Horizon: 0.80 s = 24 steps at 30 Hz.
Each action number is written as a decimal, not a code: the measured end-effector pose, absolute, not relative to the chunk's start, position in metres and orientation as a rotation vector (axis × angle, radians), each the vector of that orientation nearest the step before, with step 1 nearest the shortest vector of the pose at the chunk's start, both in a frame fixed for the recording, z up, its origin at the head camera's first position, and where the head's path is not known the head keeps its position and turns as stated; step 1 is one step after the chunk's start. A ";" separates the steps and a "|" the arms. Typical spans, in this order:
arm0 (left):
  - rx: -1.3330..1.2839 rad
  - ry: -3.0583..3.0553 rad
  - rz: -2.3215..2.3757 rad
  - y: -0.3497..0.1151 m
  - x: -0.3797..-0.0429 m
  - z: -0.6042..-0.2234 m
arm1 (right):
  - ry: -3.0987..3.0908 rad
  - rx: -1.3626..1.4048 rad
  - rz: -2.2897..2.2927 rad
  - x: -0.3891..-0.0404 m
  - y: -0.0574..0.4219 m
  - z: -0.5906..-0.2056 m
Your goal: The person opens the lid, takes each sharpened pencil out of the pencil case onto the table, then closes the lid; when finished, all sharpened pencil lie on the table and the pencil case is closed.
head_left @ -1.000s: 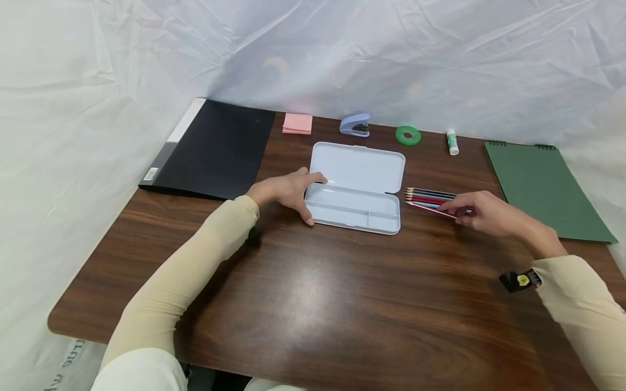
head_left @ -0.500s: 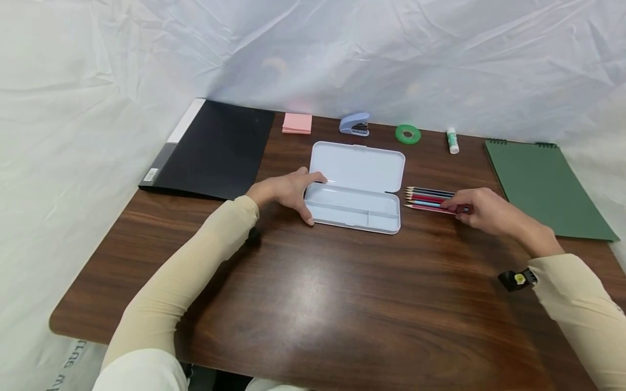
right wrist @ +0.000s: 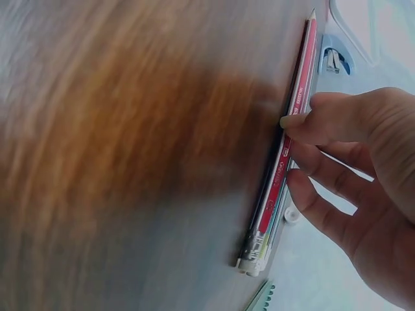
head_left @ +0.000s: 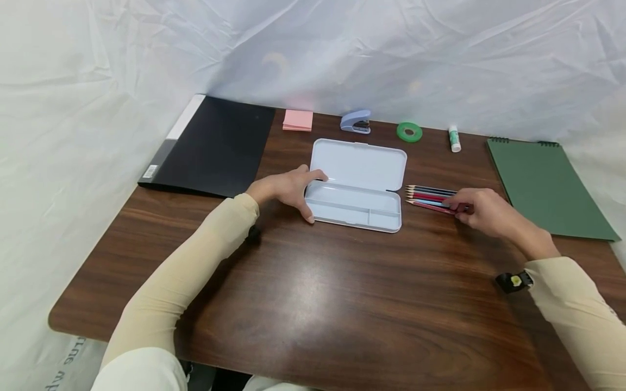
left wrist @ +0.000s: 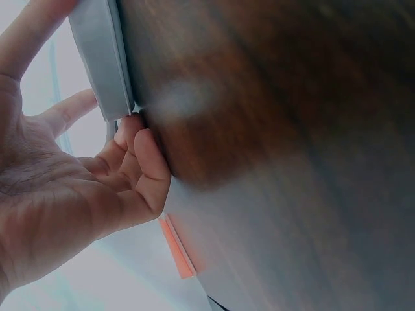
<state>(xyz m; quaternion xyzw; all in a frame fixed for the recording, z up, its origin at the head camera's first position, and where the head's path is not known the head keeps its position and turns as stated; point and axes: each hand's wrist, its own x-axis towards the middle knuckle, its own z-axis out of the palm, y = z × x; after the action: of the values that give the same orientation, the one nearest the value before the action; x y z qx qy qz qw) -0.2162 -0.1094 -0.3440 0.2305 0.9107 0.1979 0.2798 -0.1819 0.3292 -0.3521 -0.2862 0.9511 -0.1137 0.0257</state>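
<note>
A white pencil case [head_left: 354,212] lies with its lid [head_left: 358,163] raised back, its visible compartments bare. My left hand [head_left: 288,190] grips its left end, thumb at the near corner and a finger by the hinge; in the left wrist view, other fingers curl beside the case's edge [left wrist: 107,65]. Right of the case, several pencils [head_left: 427,193] lie in a row, tips toward it. My right hand [head_left: 481,209] pinches the nearest one, a red pencil [right wrist: 303,81] with a white end, between thumb and fingers. Its back part is hidden behind the hand in the head view.
Along the back stand pink sticky notes [head_left: 297,120], a blue stapler [head_left: 355,122], green tape [head_left: 409,132] and a glue stick [head_left: 454,139]. A black folder [head_left: 220,144] lies left, a green spiral notebook [head_left: 552,187] right. White sheeting [head_left: 342,54] hangs behind the table.
The red pencil has swung against the row's near side and rolled to show a darker red face, with my right hand still on it. My left hand and the case stay in place.
</note>
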 end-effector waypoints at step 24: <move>0.648 2.448 0.539 -0.110 -0.217 -0.345 | 3.046 -0.821 -0.309 -0.186 0.342 -0.357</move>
<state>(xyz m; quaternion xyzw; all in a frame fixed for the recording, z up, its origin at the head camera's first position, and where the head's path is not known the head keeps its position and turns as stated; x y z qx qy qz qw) -0.2166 -0.1099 -0.3445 0.2407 0.9096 0.2004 0.2730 -0.1860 0.3417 -0.3571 -0.2591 0.9608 -0.0975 -0.0139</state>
